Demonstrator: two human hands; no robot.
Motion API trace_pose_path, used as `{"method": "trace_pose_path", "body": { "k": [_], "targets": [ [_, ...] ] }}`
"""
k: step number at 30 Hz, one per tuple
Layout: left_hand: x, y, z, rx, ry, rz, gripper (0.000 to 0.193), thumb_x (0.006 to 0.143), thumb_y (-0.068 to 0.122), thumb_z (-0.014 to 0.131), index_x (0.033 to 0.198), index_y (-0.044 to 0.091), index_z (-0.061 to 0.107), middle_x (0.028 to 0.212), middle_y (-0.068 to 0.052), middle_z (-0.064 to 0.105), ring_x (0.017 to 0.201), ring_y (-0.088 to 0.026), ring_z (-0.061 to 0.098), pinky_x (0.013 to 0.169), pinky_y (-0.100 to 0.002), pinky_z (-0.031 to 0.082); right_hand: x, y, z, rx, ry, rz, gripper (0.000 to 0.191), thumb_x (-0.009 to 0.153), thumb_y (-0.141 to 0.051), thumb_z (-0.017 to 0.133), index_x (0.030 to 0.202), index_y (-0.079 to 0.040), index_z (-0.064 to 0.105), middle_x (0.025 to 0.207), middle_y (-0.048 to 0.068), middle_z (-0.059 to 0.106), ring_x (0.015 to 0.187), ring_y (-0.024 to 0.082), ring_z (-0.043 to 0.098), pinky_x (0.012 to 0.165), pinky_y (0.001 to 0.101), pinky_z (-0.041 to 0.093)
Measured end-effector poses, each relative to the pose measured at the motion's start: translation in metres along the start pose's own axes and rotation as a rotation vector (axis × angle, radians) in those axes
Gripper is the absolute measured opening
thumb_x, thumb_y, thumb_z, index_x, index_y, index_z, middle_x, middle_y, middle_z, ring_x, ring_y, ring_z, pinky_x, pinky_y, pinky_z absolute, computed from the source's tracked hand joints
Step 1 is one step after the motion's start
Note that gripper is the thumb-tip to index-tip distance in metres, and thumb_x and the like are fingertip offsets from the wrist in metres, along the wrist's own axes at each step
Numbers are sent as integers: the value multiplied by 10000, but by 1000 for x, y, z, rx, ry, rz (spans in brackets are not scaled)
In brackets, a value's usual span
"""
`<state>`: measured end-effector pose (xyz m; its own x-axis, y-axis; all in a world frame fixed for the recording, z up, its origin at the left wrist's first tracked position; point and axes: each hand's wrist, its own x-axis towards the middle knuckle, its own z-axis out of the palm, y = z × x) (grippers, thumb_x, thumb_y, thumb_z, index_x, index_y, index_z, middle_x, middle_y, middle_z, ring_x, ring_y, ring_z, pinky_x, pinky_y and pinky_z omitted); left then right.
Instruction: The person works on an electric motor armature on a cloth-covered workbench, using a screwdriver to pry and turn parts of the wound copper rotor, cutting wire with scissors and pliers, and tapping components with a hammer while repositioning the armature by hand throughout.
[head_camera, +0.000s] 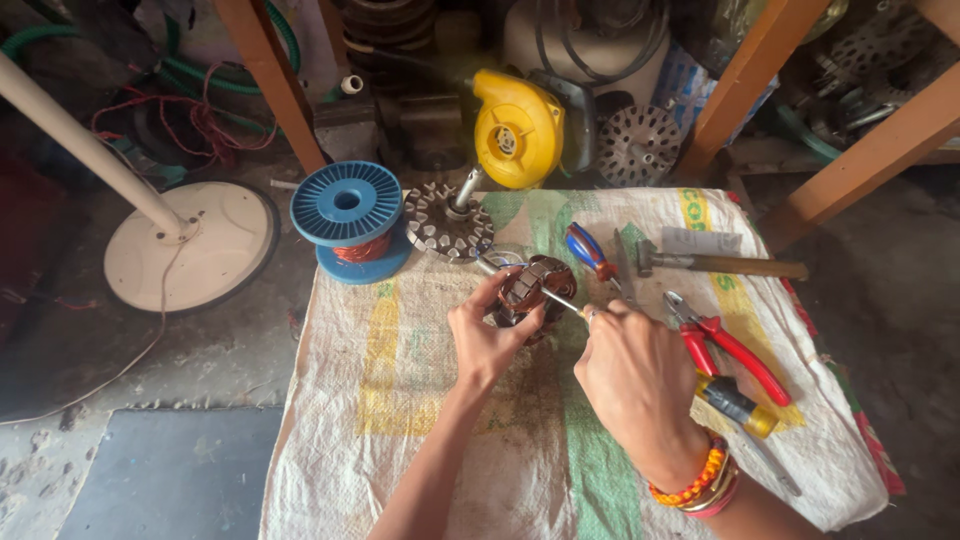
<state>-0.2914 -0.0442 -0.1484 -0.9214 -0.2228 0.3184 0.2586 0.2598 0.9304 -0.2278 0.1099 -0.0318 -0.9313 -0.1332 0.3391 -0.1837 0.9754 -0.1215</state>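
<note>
Left hand (487, 335) cups the motor stator (535, 287); right hand (630, 375) (fist-like) pinches a thin rod (556, 298)

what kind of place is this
Likely a small motor-repair workshop, worked on the floor: the left hand holds a copper-wound motor core, with a blue wire spool, hammer and red pliers nearby.

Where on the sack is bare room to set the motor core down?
Free: the sack's near-left stretch, left of the left hand, below the blue spool. Also the strip between the forearms. Crowded: the right side, with hammer, red pliers and screwdrivers, and the far edge by the rotor.
</note>
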Motion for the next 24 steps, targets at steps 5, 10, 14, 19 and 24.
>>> {"method": "trace_pose_path", "body": {
  "k": [5,10,14,19,24],
  "targets": [
    [0,1,3,-31,1,-46,603,670,141,861,1257,105,732,1060,-84,810,933,-160,778,922,-329,614,0,5,1,-67,26,-103,225,808,-79,645,987,-10,762,876,167,735,642,329,714,543,416,565],
    [1,0,0,-6,14,-53,619,662,140,875,1260,106,720,1055,-87,808,940,-166,778,924,-333,611,8,3,-3,-20,-21,-84,188,859,-99,636,935,3,774,821,192,728,616,343,710,555,422,561],
    [3,-1,1,-32,-4,-59,603,674,138,862,1259,125,721,1057,-80,806,907,-164,787,894,-331,631,18,16,-13,222,-119,87,187,849,-121,656,933,-34,799,674,221,673,613,386,686,582,468,529],
    [3,-3,1,-15,-1,-102,595,689,163,874,1263,145,718,1041,-82,813,868,-164,798,877,-325,636,10,19,-9,339,-112,113,238,818,-104,681,1023,-55,792,650,244,662,573,390,673,575,469,513],
    [4,-4,-1,-6,2,-92,608,676,142,857,1265,147,710,1033,-87,812,862,-164,796,869,-321,642,11,18,-2,379,-77,98,239,811,-96,691,1024,-44,787,654,236,668,576,384,674,573,470,509]
  ]
}}
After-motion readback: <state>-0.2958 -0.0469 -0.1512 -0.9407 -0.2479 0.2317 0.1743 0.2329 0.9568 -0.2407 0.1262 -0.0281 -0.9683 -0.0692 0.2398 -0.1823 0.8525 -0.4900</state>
